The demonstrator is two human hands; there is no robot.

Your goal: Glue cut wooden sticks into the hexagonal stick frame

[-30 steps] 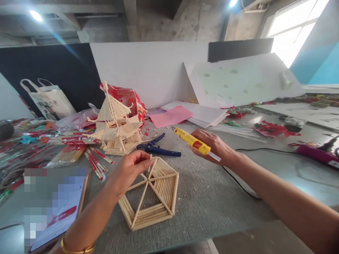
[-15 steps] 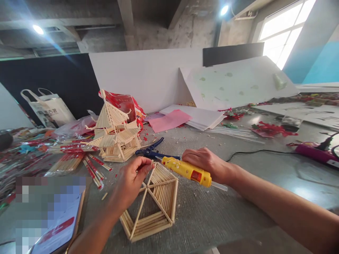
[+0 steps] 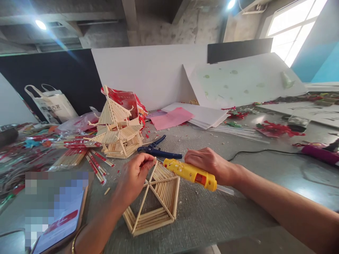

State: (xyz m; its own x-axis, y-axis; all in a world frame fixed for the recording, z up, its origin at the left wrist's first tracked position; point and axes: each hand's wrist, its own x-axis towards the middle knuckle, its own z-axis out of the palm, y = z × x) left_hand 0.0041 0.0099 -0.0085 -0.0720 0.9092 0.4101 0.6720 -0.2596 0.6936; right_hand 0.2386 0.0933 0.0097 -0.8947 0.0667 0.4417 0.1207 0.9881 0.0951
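One hexagonal stick frame [image 3: 161,200], met by a glue gun [image 3: 189,173]

In the head view, the glue gun, gripped by the right hand [image 3: 206,160], has been lowered to the tabletop [image 3: 206,211] frame's far corner; gluing seems possible. A short stick [image 3: 155,159] is pinched there in the left hand's [image 3: 135,176] fingertips. Blue-handled cutters [image 3: 169,154], crowded close behind, could be bumped; the stick pagoda [image 3: 116,130] is set farther back.

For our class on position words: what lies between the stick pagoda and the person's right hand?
The head view shows dark blue cutters on the table between the stick pagoda and right hand.
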